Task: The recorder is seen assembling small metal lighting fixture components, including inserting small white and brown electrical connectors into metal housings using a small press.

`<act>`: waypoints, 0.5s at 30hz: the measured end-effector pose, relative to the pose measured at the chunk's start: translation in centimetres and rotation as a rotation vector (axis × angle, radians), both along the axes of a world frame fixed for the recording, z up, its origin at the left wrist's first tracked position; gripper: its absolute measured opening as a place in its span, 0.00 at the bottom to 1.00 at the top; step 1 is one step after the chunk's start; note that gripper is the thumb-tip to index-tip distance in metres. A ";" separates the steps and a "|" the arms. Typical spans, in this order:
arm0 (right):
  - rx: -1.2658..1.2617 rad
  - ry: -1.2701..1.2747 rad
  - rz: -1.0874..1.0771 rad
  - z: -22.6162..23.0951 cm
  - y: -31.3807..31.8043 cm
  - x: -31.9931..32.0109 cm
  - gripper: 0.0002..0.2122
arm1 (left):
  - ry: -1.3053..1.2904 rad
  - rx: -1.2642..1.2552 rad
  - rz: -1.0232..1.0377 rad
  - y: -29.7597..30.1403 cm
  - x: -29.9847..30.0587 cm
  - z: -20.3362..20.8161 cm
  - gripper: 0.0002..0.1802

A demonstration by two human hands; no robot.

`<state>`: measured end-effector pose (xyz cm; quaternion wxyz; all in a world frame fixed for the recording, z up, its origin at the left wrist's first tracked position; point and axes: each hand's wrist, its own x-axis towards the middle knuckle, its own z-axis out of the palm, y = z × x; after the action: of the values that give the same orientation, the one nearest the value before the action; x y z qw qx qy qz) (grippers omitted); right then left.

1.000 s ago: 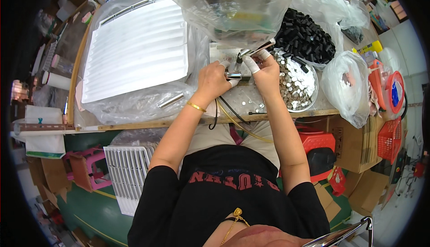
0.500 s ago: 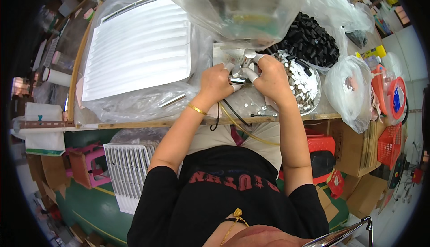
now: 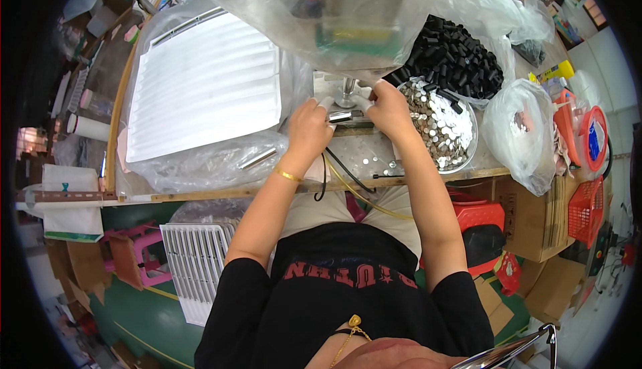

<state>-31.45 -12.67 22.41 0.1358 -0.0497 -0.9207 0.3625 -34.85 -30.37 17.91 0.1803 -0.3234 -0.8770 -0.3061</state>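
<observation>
A short chrome metal tube [image 3: 342, 116] lies level at the middle of the bench's front, under the upright metal plunger [image 3: 348, 89] of a press. My left hand [image 3: 309, 127] is closed on the tube's left end, with white covers on its fingertips. Just right of the plunger, my right hand [image 3: 389, 110] has its thumb and fingertips drawn together close to the tube's other end. Whatever lies between those fingers is too small to make out. A clear plastic sheet [image 3: 361, 41] hangs over the press and hides its upper part.
To the right are a bowl of silvery discs [image 3: 445, 128] and a heap of black plastic pieces [image 3: 461, 58]. White ribbed panels [image 3: 204, 81] lie in plastic film at left. A loose chrome tube [image 3: 257, 158] and black cable [image 3: 351, 171] are near the wooden bench edge [image 3: 194, 196].
Both hands have shifted slightly left along with the view. My right fingers have come away from the plunger's top, and the plunger's lower part and round foot now show.
</observation>
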 end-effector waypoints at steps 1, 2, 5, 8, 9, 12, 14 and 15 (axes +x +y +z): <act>-0.081 -0.020 -0.037 0.4 0.1 0.5 0.15 | -0.006 0.050 0.007 -0.5 0.4 -0.2 0.21; -0.082 -0.020 -0.038 -0.2 0.5 0.7 0.15 | -0.013 0.101 0.014 -0.7 0.6 -0.4 0.24; 0.018 0.039 -0.058 -1.4 1.3 1.5 0.18 | -0.141 0.221 0.065 -0.4 0.3 -1.3 0.15; 0.263 0.177 -0.004 -1.5 1.0 1.6 0.18 | -0.243 0.544 0.042 3.2 -0.5 0.0 0.11; 0.270 0.126 -0.013 -1.1 0.7 1.6 0.20 | -0.247 0.546 0.023 3.8 -1.2 0.3 0.11; 0.351 -0.015 -0.015 -2.0 -0.3 -0.5 0.15 | -0.520 0.168 0.136 4.7 -2.4 1.1 0.10; 0.291 0.057 0.005 -2.3 -0.7 -0.9 0.12 | -0.240 0.288 0.005 3.8 -2.1 1.7 0.14; 0.272 0.079 0.031 -2.3 -0.7 -0.9 0.12 | -0.106 0.413 -0.061 3.6 -1.8 1.8 0.17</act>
<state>-32.39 -13.41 20.12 0.1716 -0.0025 -0.9560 0.2380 -36.68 -26.76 19.68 0.1871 -0.2896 -0.7935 -0.5014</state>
